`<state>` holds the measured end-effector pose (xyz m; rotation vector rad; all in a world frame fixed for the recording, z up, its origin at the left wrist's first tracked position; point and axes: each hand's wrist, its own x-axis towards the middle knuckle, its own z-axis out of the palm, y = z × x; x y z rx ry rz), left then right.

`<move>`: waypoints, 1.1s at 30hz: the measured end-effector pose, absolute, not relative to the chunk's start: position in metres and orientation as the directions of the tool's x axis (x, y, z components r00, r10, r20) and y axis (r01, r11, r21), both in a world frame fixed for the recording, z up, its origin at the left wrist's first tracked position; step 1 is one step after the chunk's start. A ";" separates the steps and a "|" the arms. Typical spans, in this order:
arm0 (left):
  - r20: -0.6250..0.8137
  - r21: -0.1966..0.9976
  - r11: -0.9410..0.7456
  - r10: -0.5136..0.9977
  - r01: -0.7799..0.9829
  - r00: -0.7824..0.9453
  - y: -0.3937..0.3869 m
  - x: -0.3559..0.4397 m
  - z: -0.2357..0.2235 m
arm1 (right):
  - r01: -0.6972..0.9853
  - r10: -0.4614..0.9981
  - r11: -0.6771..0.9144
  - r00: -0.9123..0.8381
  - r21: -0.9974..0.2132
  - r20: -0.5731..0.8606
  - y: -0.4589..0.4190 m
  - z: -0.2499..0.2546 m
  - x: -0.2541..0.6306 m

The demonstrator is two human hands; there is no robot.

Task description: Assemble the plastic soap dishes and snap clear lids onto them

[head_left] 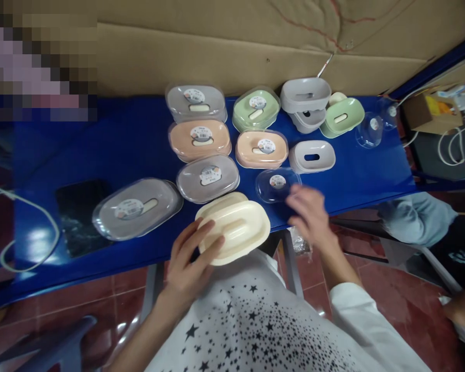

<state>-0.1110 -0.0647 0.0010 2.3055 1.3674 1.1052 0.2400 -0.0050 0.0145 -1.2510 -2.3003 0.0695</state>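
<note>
My left hand (194, 253) holds a cream oval plastic tray (251, 227) by its left side, fingers apart across its surface. The tray has a raised bar in its middle, and another cream piece (236, 198) shows just behind it at the table's front edge. My right hand (310, 212) has its fingers apart at the right edge of a clear lid (265, 188) with a round label; whether they touch it is unclear. Behind that lid stands a grey oval box (313, 157) with a slot.
Lidded, labelled oval boxes in grey (207, 178), peach (261, 150) and green (256, 108) stand on the blue table (147, 121). Behind the right end sit stacked grey boxes (306, 95), a green box (343, 116) and clear lids (369, 132). A dark phone-like slab (81, 217) lies left.
</note>
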 end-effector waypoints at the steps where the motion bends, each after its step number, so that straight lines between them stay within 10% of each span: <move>1: 0.490 0.564 -0.510 0.840 0.649 0.233 -0.067 -0.118 0.002 | 0.868 0.868 0.429 -0.318 -0.250 0.382 0.011 0.012 0.260; 8: 0.356 0.648 -0.412 0.907 0.641 0.223 -0.081 -0.124 -0.010 | 0.977 0.919 0.118 -0.040 -0.176 0.392 0.048 -0.003 0.336; 16: 0.439 0.688 -0.501 0.864 0.525 0.248 -0.034 -0.051 -0.011 | 0.890 0.666 0.246 0.133 -0.385 0.734 -0.014 -0.013 0.258; 24: 0.271 0.612 -0.411 0.912 0.676 0.308 -0.077 -0.143 -0.007 | 0.746 0.751 0.587 -0.356 -0.315 0.557 -0.041 0.003 0.181; 33: 0.141 0.791 -0.222 0.973 0.571 0.183 -0.079 -0.149 -0.017 | 0.570 0.633 0.772 -0.730 -0.283 0.258 -0.035 0.010 0.118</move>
